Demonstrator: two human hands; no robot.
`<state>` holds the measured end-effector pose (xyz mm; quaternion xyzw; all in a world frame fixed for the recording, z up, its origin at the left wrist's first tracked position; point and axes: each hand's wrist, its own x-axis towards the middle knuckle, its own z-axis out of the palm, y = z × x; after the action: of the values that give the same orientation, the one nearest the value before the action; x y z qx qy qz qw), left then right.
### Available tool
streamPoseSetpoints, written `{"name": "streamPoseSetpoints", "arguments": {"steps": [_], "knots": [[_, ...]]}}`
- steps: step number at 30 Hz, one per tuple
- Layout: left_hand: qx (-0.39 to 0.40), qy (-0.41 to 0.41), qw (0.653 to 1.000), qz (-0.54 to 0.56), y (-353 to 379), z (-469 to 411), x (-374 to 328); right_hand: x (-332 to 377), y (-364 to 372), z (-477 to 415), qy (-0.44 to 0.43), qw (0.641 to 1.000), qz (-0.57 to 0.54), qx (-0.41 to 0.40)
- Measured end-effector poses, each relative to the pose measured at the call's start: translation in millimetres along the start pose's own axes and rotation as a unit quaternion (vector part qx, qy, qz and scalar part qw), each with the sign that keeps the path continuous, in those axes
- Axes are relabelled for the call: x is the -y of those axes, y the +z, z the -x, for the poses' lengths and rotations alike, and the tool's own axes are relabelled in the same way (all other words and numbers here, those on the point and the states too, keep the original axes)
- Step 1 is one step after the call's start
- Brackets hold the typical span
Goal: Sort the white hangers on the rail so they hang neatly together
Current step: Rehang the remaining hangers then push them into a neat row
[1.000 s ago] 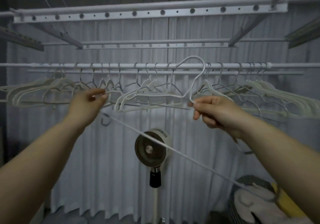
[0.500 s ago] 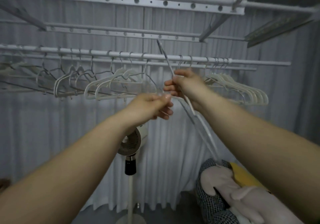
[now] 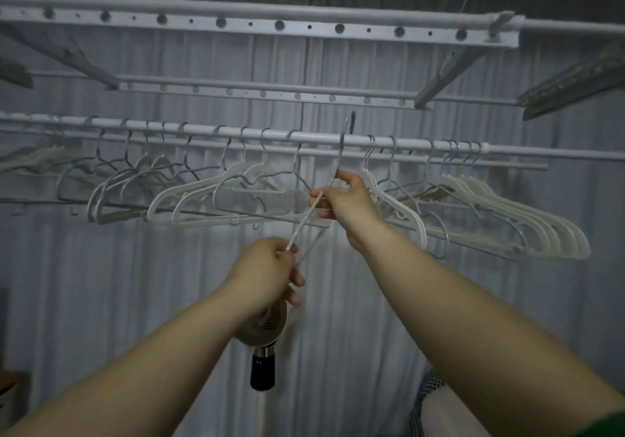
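Overhead, a pleated grey-white curtain [image 3: 101, 301] fills the whole background. Two long white metal bars pierced with round holes cross in front of it, the nearer perforated bar [image 3: 250, 23] highest and the farther perforated bar [image 3: 263, 93] lower down. Beneath them runs the round white hanging rail [image 3: 324, 136], with a thinner white rod [image 3: 507, 165] just behind it.

On the left and middle of the rail hang scattered white plastic hangers with metal hooks [image 3: 189, 196], spaced apart and tilted at different angles. At the right end a tight bunch of white hangers [image 3: 527, 220] sits shoulder to shoulder, with its hooks close together.

Two bare forearms reach up from below. The right hand [image 3: 348, 199] is curled round the neck of one white hanger seen edge-on [image 3: 304, 220]. Its metal hook rises past the rail into a gap between the hung hooks, but whether it rests on the rail cannot be told. The left hand [image 3: 267, 267], lower and well below the rail, pinches the bottom end of the same hanger, so that it slants between the two hands.

Behind the left hand a pale round fan head [image 3: 270, 325] is partly hidden, above its black cylindrical neck [image 3: 262, 370].
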<state>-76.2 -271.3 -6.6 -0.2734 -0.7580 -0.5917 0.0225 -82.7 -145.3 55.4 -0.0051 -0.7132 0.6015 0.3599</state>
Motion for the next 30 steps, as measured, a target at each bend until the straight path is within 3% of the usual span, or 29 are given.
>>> {"name": "streamPoseSetpoints", "arguments": {"steps": [2,4,6,8,9,11,16,19,24,30], "knots": [[-0.049,0.038,0.994,-0.090,4,-20,2,-4,-12,-15,-0.015,0.999,0.050,0.013],[-0.081,0.054,0.984,-0.147,8,-35,1,-8,-26,-29,-0.069,0.980,0.189,0.004],[-0.092,0.046,0.980,-0.171,11,-48,0,-13,-45,-39,-0.130,0.910,0.394,-0.026],[-0.097,0.039,0.975,-0.195,13,-58,-2,-16,-63,-46,-0.140,0.801,0.580,-0.046],[-0.100,0.036,0.973,-0.205,14,-63,-4,-17,-72,-49,-0.122,0.760,0.636,-0.051],[-0.105,0.025,0.970,-0.220,15,-72,-6,-18,-84,-53,-0.066,0.713,0.696,-0.055],[-0.112,0.005,0.959,-0.261,16,-96,-9,-28,-97,-63,-0.020,0.704,0.708,-0.051],[-0.096,-0.021,0.961,-0.259,17,-112,-11,-35,-97,-66,-0.025,0.706,0.705,-0.054],[-0.097,0.037,0.970,-0.220,18,-141,-24,-41,-91,-68,-0.045,0.710,0.699,-0.071],[-0.078,-0.003,0.971,-0.224,24,-172,-33,-39,-87,-65,-0.054,0.700,0.708,-0.081]]}}
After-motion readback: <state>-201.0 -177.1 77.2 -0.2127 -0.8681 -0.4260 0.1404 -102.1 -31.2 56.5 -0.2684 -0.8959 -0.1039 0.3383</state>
